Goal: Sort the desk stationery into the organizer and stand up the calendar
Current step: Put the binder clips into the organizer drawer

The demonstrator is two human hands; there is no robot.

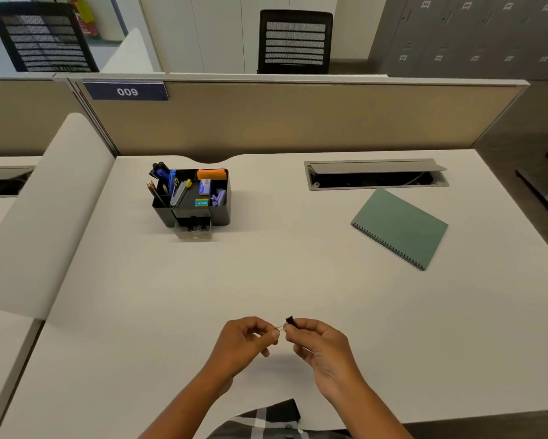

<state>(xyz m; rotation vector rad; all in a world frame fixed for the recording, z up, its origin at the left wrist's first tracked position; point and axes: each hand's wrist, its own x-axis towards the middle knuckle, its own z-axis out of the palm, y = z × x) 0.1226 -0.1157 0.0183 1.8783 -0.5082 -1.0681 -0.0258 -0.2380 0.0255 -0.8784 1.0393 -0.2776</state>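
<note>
From the head camera we see both hands low over the near middle of the desk [266,280], sharing one small binder clip [290,321]: our left hand [244,340] pinches its wire handle between thumb and fingertip, and our right hand [317,340] pinches the black body, the other fingers curled in. The clip is held just above the desk, well apart from the organizer [199,198] at the far left. We judge the sorting nearly done: the organizer already holds pencils, markers, sticky notes and small boxes, and its little clear drawer [194,231] stands pulled out with what look like clips inside, so this clip probably belongs there. No other loose stationery lies on the desk. The green spiral-bound calendar [399,228] lies flat at the far right, not yet stood up. Room is generous: the desk between hands and organizer is bare, the open cable hatch [377,174] sits behind the calendar, and the near edge runs just under our wrists
</note>
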